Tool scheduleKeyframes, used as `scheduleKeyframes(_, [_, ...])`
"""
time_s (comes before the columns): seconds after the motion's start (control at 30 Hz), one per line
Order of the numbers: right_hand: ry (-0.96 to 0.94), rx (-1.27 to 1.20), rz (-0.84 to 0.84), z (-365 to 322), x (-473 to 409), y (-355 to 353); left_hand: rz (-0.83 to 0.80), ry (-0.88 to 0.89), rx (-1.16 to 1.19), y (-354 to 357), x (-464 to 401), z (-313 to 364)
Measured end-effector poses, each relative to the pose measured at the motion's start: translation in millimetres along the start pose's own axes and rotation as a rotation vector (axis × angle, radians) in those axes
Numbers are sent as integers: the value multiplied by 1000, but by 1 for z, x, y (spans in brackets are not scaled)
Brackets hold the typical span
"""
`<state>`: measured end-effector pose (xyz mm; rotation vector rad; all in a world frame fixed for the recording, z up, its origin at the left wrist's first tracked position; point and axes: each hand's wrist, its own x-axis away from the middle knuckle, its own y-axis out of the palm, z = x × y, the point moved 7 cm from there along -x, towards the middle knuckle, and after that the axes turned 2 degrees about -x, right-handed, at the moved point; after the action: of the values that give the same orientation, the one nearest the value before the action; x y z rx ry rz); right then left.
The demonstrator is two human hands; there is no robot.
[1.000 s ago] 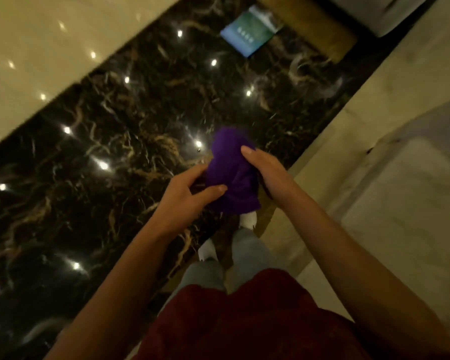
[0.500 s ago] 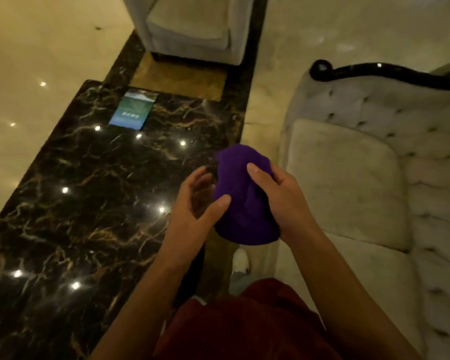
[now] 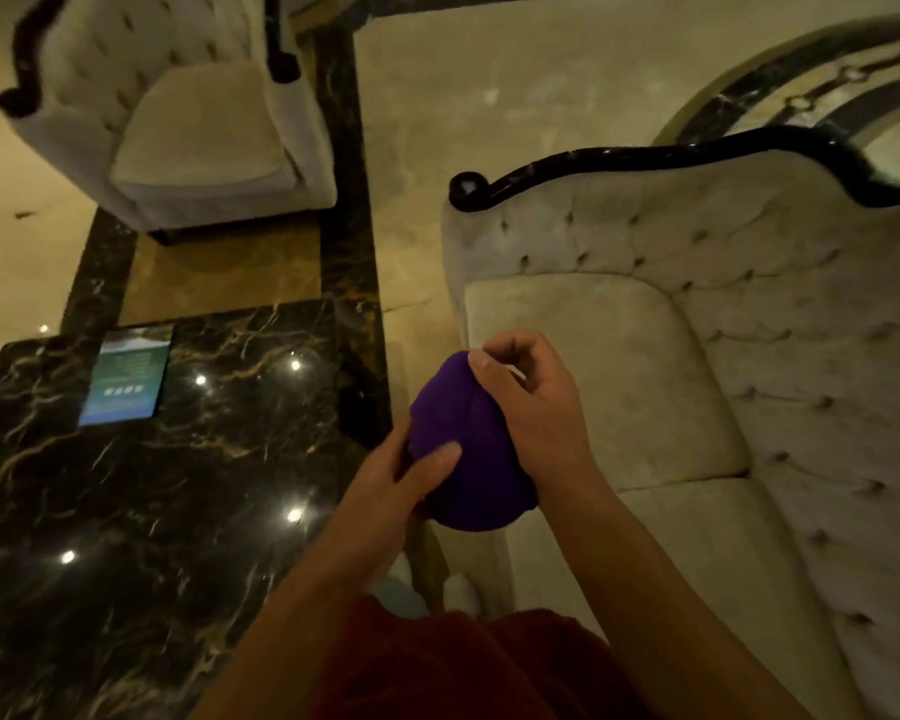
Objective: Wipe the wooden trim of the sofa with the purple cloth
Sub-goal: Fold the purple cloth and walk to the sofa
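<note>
A bunched purple cloth [image 3: 466,459] is held between both hands in front of my body. My right hand [image 3: 533,407] pinches its top edge with thumb and fingers. My left hand [image 3: 391,491] grips its lower left side, thumb lying across the fabric. To the right stands a cream tufted sofa [image 3: 619,366], apart from the cloth. Its dark glossy wooden trim [image 3: 645,155] runs along the top of the armrest and back, ending in a round knob at the left.
A black marble coffee table [image 3: 178,485] with a blue-green card [image 3: 126,376] on it stands at the left. A cream armchair [image 3: 178,122] with dark trim sits at the far left. Pale floor lies between armchair and sofa. My shoes show below the cloth.
The view has swung up and right, bringing the sofa and its dark trim fully into sight. My right hand has shifted from the cloth's side to pinching its top edge.
</note>
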<state>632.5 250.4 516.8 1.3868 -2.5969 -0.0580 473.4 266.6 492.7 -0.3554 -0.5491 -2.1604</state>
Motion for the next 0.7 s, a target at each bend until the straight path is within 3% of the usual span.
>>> scheduleKeyframes(0.1, [2,-4,44,2,-34,-3,28,34,-41,-7,-38,15])
scheduleKeyframes(0.4, [-91,343,60,5,-168,40,276,159,-133,-75,-193,82])
scheduleKeyframes(0.53, [8,301,9,6,-230,79,121,219,-278,-76,-274,126])
scheduleKeyframes(0.7, [0,352,251,4,-327,79,-85,225,-429,-59,-365,172])
